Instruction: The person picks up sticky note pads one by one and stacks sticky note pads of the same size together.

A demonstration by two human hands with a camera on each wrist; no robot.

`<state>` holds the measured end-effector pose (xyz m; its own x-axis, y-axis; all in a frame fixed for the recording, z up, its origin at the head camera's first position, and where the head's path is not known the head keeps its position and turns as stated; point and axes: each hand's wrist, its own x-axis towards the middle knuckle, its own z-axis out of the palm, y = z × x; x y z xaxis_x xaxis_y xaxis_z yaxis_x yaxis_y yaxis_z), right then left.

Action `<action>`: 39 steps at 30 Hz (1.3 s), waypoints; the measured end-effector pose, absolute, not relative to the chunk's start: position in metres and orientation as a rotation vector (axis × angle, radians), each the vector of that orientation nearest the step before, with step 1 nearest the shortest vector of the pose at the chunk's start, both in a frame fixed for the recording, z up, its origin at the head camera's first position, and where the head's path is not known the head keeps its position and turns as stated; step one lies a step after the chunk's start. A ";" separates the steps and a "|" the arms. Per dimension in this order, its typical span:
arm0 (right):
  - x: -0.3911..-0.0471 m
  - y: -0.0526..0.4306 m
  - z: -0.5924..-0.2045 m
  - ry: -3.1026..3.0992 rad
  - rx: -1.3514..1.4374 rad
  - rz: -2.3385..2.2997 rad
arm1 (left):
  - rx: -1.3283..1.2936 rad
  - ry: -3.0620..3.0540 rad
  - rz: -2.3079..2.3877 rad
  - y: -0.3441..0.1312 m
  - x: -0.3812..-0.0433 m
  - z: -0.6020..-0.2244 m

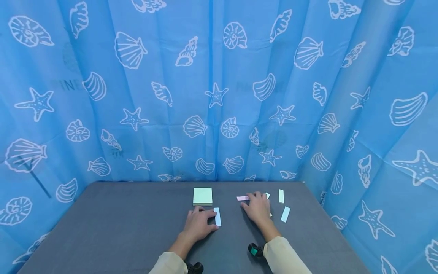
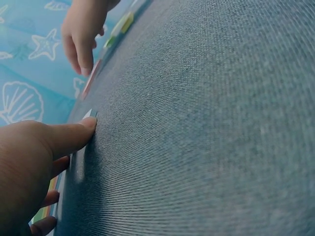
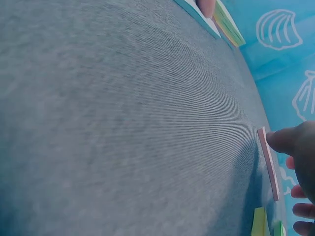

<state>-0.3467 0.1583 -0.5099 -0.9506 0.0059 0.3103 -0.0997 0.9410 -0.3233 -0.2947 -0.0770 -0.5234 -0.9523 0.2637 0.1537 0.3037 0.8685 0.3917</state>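
A slim light blue sticky-note strip (image 1: 218,217) lies on the grey cloth in front of my left hand (image 1: 200,223), which pinches it with thumb and index finger at its near and left edges. In the left wrist view that thumb (image 2: 74,136) covers much of the strip. My right hand (image 1: 258,208) is low over a pink strip (image 1: 242,198), palm down with fingers loosely bent. The right wrist view shows its thumb (image 3: 283,140) right beside the pink strip (image 3: 268,164). Another piece (image 1: 268,195) is partly hidden behind the right hand.
A square pale green sticky-note stack (image 1: 202,196) sits just beyond my left hand. To the right lie a pale green strip (image 1: 281,196) and a light blue strip (image 1: 285,214). Blue shell-patterned curtains (image 1: 215,114) hang along the table's back and sides.
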 end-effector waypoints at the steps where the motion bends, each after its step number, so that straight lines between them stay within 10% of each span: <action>1: -0.347 0.158 -0.510 -2.795 0.060 0.478 | -0.448 -2.945 -0.649 -0.077 -0.294 -0.523; 39: -0.354 0.154 -0.508 -2.856 0.455 0.434 | -0.399 -2.954 -0.684 -0.075 -0.293 -0.526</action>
<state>-0.3535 0.1539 -0.5082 -0.9286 -0.2682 0.2563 -0.3322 0.9087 -0.2527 -0.2929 -0.0748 -0.5264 -0.9626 0.2326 0.1391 0.2701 0.8663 0.4202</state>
